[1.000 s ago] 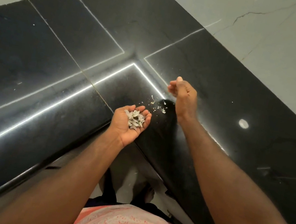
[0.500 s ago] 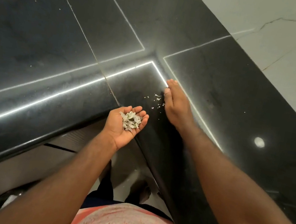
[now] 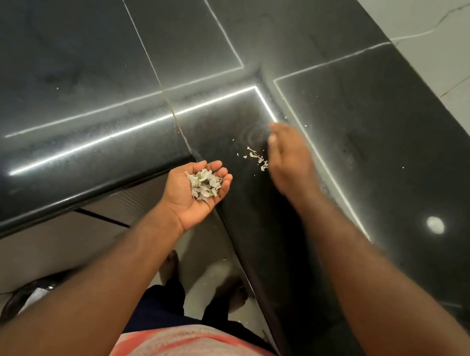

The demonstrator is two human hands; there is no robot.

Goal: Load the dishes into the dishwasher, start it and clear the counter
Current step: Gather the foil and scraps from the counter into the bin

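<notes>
**Last crumbs at the tabletop's inner corner**

No dishes and no dishwasher are in view, so whether loading and starting are done cannot be told. What shows belongs to the clearing part of the task, and it looks close to finished. The black tabletop (image 3: 89, 78) carries nothing but small debris.

The left hand (image 3: 182, 203) is held palm up just off the tabletop's front edge, right at the inner corner where the two runs meet. Its grip is spread and gently cupped, pinching nothing. The right hand (image 3: 288, 161) lies low on the tabletop a little further in from that corner. It is blurred, but its grip looks flat with the fingers together and nothing held. By its placing it seems to be brushing debris toward the waiting palm.

A thin scatter of loose scraps (image 3: 257, 158) lies just beside the right hand, between it and the edge. A few white specks sit well apart toward the left and right ends. These are what is left to gather, and the handful then needs throwing away.

No true container stands on the tabletop. The cupped left palm serves as one, holding a small heap of pale, papery peelings (image 3: 203, 185). Below the tabletop's front edge, on the left, a dark round thing (image 3: 23, 298) sits on the floor. It may be a bin, but its contents cannot be made out.
</notes>
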